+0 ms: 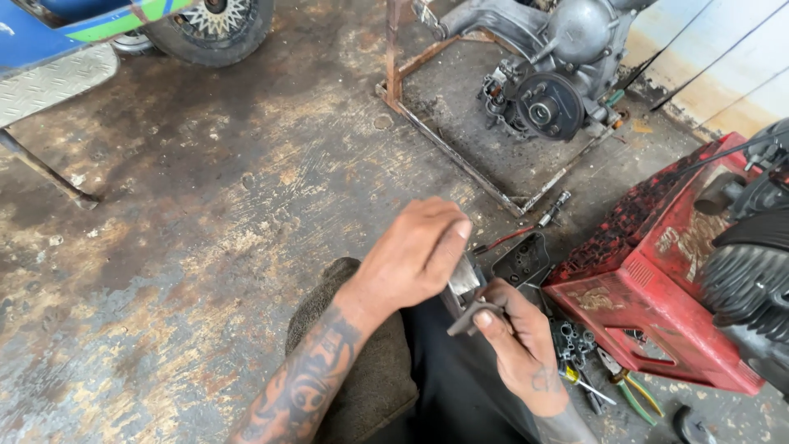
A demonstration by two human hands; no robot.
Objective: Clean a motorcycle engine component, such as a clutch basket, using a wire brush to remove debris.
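Nearest, the right hand grips a dark angled metal piece between thumb and fingers, low at centre. Just beside it, the left hand is closed over a small grey metal part, the two pieces touching. Pliers with green handles lie on the floor to the right, near a red plastic crate. Farther off, a grey engine casing sits in a rusty metal frame; a wheel stands at upper left.
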